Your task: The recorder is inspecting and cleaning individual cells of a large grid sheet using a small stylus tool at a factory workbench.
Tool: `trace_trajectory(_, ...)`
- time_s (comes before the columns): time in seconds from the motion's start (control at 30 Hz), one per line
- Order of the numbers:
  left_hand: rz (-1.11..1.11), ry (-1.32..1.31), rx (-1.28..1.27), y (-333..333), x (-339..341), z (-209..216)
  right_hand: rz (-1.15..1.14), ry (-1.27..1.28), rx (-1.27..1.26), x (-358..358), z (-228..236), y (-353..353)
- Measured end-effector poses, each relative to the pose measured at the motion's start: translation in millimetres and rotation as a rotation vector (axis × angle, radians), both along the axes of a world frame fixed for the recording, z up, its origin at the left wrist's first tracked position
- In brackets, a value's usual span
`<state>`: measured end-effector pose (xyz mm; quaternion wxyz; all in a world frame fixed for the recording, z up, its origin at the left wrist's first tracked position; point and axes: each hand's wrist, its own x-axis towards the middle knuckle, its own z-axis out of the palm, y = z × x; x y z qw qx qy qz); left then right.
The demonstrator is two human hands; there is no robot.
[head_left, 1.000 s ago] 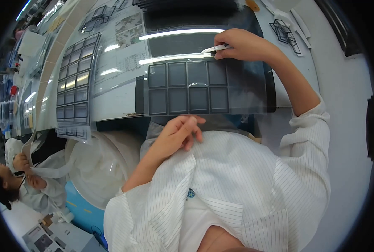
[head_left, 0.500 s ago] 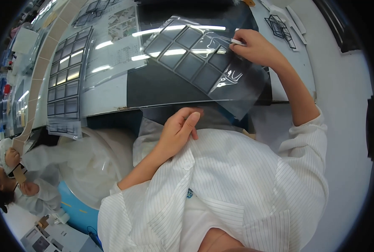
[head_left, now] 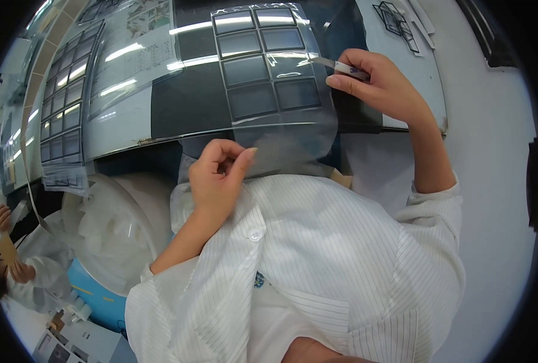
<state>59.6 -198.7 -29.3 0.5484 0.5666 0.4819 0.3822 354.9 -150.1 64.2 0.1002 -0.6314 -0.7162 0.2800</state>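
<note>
A clear plastic sheet (head_left: 285, 118) carries several dark-framed rectangular panels (head_left: 244, 71) in two columns. It lies on the black mat, its lower end hanging past the table's front edge. My right hand (head_left: 385, 85) is closed around a small knife (head_left: 350, 70) with a white handle; the blade points left over the sheet's right side. My left hand (head_left: 216, 178) is below the table edge, beside the sheet's hanging lower left corner. Its fingers are curled and the thumb is near the index finger; whether film lies between them is hard to see.
Another framed sheet (head_left: 69, 97) lies on the left of the table. Loose black frames (head_left: 397, 27) lie at the far right. A white bin (head_left: 114, 233) holding crumpled clear film stands at lower left. A co-worker's hand (head_left: 21, 270) shows at the left rim.
The sheet has turned from slanted to nearly straight and lies farther back. My right hand has shifted slightly right, showing more of the knife. My left hand has moved left and up in the picture.
</note>
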Motion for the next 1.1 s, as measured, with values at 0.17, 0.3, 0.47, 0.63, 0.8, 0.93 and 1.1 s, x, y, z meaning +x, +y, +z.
trace_trajectory(0.17,-0.065,0.099,0.092,-7,-21,-5,0.082,0.181,0.261,-10,-14,-17)
trace_trajectory(0.3,0.017,-0.054,0.210,-6,-16,2,0.183,0.195,0.330,-34,-11,-24)
trace_trajectory(0.47,-0.121,-0.091,0.019,10,-17,8,0.321,0.289,0.446,-68,-20,-29)
trace_trajectory(0.63,-0.150,-0.192,-0.113,21,-26,13,0.504,0.123,0.605,-86,-28,-33)
trace_trajectory(0.8,-0.194,-0.205,-0.179,23,-29,15,0.561,0.071,0.736,-100,-35,-28)
trace_trajectory(0.93,-0.207,-0.219,-0.193,23,-33,13,0.551,0.063,0.781,-108,-38,-26)
trace_trajectory(1.1,-0.210,-0.265,-0.234,23,-31,15,0.541,-0.005,0.809,-116,-38,-27)
